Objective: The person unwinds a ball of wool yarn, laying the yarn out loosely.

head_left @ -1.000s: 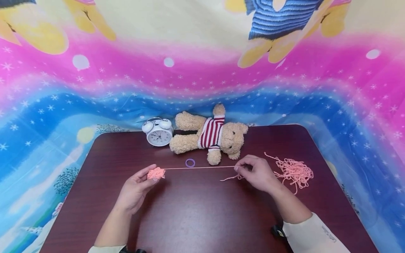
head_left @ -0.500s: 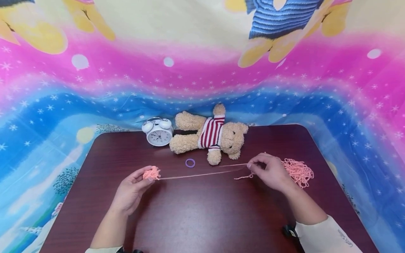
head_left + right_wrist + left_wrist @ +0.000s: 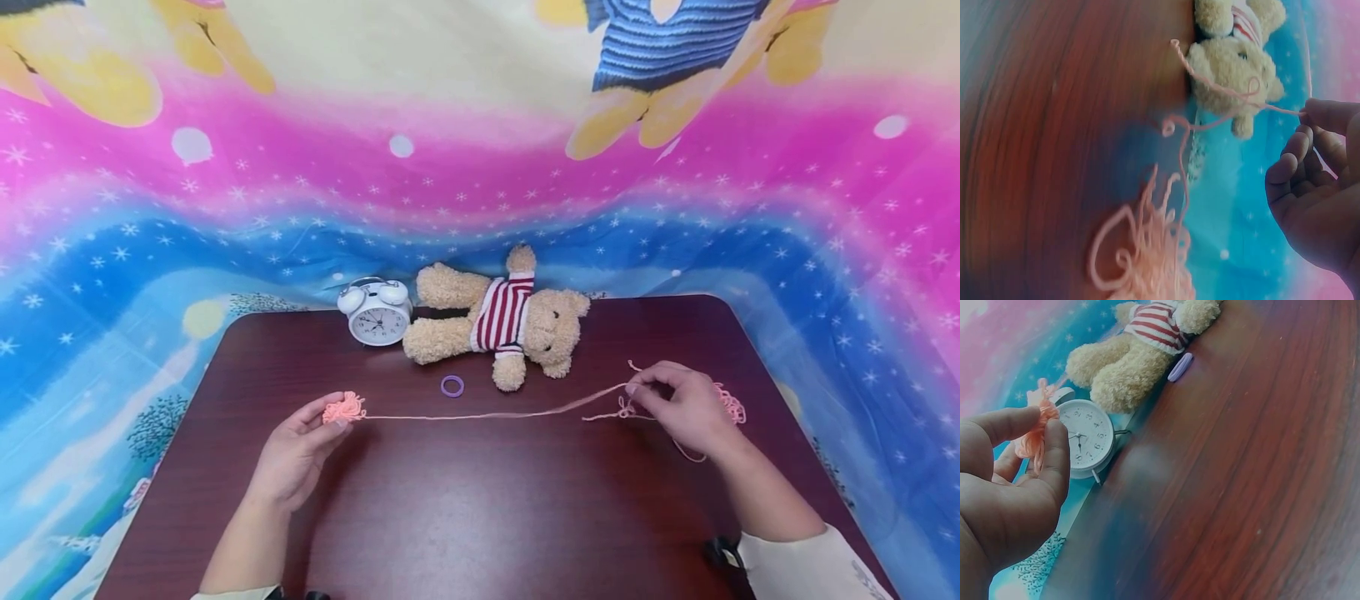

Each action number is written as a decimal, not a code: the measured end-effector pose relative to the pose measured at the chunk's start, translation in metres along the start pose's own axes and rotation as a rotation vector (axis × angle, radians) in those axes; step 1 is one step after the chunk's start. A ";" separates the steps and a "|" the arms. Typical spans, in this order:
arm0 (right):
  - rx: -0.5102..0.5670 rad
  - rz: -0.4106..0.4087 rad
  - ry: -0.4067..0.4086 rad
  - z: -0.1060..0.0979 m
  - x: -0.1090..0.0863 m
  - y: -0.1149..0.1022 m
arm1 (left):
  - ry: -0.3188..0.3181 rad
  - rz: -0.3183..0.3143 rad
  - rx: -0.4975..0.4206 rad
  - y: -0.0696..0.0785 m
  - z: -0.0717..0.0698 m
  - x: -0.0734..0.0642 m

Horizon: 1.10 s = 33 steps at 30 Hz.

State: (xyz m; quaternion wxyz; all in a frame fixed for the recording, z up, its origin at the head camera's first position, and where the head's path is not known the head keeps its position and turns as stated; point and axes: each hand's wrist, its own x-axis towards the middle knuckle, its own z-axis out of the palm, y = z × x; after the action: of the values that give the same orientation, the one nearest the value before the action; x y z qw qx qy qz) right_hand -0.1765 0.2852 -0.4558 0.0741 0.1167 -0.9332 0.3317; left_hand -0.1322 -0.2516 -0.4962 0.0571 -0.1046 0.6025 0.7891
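My left hand (image 3: 296,450) pinches a small bundle of peach yarn (image 3: 344,408) between thumb and fingers, as the left wrist view also shows. From the bundle a yarn strand (image 3: 465,417) runs across above the table to my right hand (image 3: 678,408), whose thumb and forefinger pinch it. A loose end (image 3: 1194,72) with a small loop dangles from the right fingertips. Behind the right hand lies a tangled heap of the same yarn (image 3: 1157,262), partly hidden by that hand in the head view.
Toward the back of the dark wooden table (image 3: 465,508) stands a white alarm clock (image 3: 377,321). Beside it a teddy bear (image 3: 498,321) in a striped shirt lies on its back. A purple ring (image 3: 452,386) lies in front of the bear. A printed cloth (image 3: 450,192) hangs behind.
My right hand has moved right, toward the yarn heap, drawing the strand longer. My left hand has shifted slightly left with the bundle. The strand slackened, then stretched across again with a slight bend.
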 end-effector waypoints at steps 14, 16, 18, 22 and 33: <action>-0.053 0.083 0.048 -0.043 -0.019 0.034 | 0.007 0.033 -0.008 0.008 -0.018 -0.007; -0.080 0.082 0.068 -0.048 -0.022 0.039 | 0.000 0.040 -0.011 0.009 -0.021 -0.008; -0.095 0.079 0.088 -0.052 -0.025 0.045 | -0.003 0.044 -0.007 0.010 -0.024 -0.009; -0.086 0.080 0.103 -0.060 -0.030 0.056 | -0.001 0.042 -0.008 0.011 -0.030 -0.011; -0.153 0.189 0.122 -0.089 -0.046 0.082 | 0.013 0.052 -0.075 0.013 -0.056 -0.015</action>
State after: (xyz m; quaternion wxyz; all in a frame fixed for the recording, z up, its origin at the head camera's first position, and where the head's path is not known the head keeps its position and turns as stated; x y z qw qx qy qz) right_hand -0.1492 0.4119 -0.4465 0.1076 0.0019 -0.9564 0.2715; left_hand -0.1146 -0.3086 -0.4948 0.0287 -0.0959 0.5754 0.8117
